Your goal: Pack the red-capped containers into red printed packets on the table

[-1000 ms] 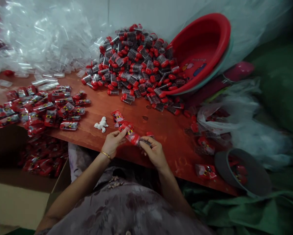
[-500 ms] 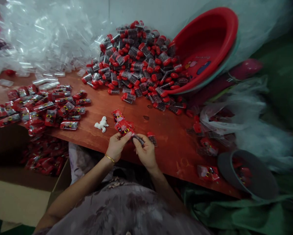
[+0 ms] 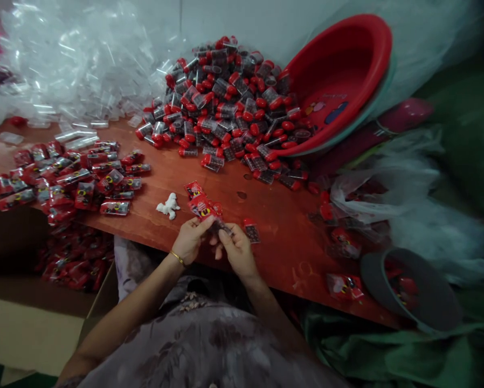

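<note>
My left hand (image 3: 190,240) pinches a red printed sleeve (image 3: 201,207) at the near edge of the brown table (image 3: 226,188). My right hand (image 3: 237,249) meets it, fingers closed on a small clear capsule (image 3: 221,228) that sits at the sleeve's mouth. The two hands touch over the table edge. One red-capped capsule (image 3: 250,230) lies just right of my right hand. More red sleeves (image 3: 194,188) lie just beyond my hands.
A big heap of red-capped capsules (image 3: 229,102) spills from a tilted red basin (image 3: 339,81). Wrapped pieces (image 3: 72,178) lie at the left, clear plastic tubes (image 3: 72,70) behind them. A white scrap (image 3: 168,206) lies near the hands. A grey bowl (image 3: 412,291) sits at right.
My right hand has moved left and closed up against my left hand. The capsule it held out to the right is now at the sleeve.
</note>
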`<action>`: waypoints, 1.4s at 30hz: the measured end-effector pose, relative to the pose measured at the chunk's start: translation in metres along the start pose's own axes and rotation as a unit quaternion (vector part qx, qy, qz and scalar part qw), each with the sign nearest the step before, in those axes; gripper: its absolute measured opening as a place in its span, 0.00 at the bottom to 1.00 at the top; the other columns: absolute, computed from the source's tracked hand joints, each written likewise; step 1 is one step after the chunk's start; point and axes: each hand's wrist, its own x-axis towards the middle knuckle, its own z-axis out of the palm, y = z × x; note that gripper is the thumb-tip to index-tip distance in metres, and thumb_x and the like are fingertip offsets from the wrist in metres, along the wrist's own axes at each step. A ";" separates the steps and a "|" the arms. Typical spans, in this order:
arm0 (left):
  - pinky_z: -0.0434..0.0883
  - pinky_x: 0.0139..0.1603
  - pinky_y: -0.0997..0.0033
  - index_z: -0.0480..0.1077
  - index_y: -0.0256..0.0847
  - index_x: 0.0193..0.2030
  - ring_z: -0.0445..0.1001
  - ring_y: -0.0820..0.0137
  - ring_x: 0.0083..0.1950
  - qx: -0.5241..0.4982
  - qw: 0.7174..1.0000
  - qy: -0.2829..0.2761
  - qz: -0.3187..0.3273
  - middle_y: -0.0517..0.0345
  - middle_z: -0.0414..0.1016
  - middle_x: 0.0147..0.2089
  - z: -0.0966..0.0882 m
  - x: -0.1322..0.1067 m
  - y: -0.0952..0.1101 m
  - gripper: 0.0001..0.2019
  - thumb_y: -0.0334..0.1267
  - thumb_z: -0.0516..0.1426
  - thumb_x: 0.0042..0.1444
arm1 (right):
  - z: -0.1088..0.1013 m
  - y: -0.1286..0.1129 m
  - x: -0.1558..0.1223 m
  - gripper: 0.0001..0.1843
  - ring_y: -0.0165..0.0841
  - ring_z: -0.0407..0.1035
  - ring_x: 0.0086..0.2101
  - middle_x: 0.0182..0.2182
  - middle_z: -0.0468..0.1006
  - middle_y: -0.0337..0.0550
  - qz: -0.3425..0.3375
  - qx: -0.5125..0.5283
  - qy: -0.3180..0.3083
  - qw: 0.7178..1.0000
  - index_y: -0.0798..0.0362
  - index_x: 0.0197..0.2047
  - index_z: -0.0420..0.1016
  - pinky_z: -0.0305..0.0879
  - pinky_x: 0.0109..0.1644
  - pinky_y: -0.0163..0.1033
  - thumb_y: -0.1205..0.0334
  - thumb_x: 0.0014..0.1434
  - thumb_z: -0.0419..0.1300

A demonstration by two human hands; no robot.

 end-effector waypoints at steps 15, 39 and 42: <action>0.66 0.22 0.78 0.70 0.34 0.28 0.67 0.78 0.21 0.010 0.999 -0.019 0.034 0.61 0.70 0.22 -0.001 0.001 0.003 0.19 0.50 0.66 0.39 | -0.003 -0.006 0.003 0.13 0.23 0.66 0.18 0.25 0.75 0.34 0.000 0.001 0.013 1.000 0.52 0.38 0.67 0.65 0.25 0.30 0.51 0.56 0.58; 0.50 0.64 0.43 0.75 0.43 0.44 0.56 0.50 0.66 0.679 0.668 0.045 0.302 0.45 0.65 0.61 -0.032 0.047 0.015 0.13 0.39 0.60 0.50 | -0.066 0.044 -0.003 0.21 0.44 0.63 0.47 0.50 0.72 0.53 -0.144 -0.637 0.196 0.731 0.56 0.54 0.66 0.58 0.49 0.48 0.56 0.62 0.49; 0.50 0.64 0.42 0.75 0.45 0.44 0.55 0.50 0.66 0.755 0.587 0.040 0.290 0.47 0.67 0.60 -0.032 0.052 -0.002 0.11 0.38 0.56 0.56 | -0.066 0.044 -0.002 0.21 0.44 0.63 0.47 0.49 0.73 0.53 -0.152 -0.630 0.195 0.736 0.55 0.54 0.66 0.58 0.49 0.48 0.56 0.61 0.49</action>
